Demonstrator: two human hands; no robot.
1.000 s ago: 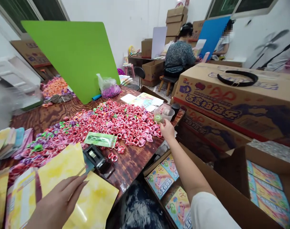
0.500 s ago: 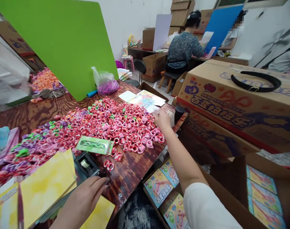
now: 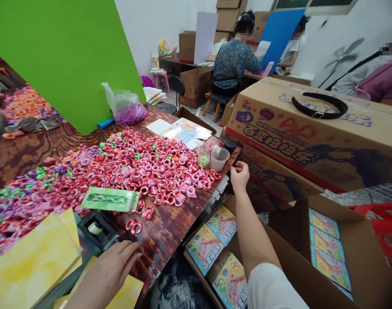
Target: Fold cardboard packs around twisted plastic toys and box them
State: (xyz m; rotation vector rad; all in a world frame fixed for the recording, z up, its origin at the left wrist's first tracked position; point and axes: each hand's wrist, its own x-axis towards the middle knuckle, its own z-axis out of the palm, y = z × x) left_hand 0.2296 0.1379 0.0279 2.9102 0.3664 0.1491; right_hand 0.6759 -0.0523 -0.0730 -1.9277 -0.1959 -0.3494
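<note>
My left hand (image 3: 110,268) lies low over the table edge, fingers stretched out and close together, beside a black tape dispenser (image 3: 97,229) and above yellow card sheets (image 3: 31,262). My right hand (image 3: 240,177) is off the table's right edge with fingers curled in a pinch; whatever is in it, if anything, is hidden. Just behind it are a whitish cup (image 3: 219,158), a roll of greenish tape (image 3: 203,160) and a black cylinder (image 3: 229,145). A large heap of striped twisted rings (image 3: 128,167) covers the table, with a green packaged twist toy (image 3: 110,199) in front.
Below the table's right edge stands an open carton with printed boxes (image 3: 205,248); another carton (image 3: 357,227) is further right. Large stacked cartons (image 3: 279,124) carry a black headband (image 3: 320,106). A green board (image 3: 70,60) rises behind the heap. Other people (image 3: 236,62) sit beyond.
My right hand has drawn back from the cup at the table's corner and now hangs beyond the edge. The view has turned right. My left hand stays by the tape dispenser.
</note>
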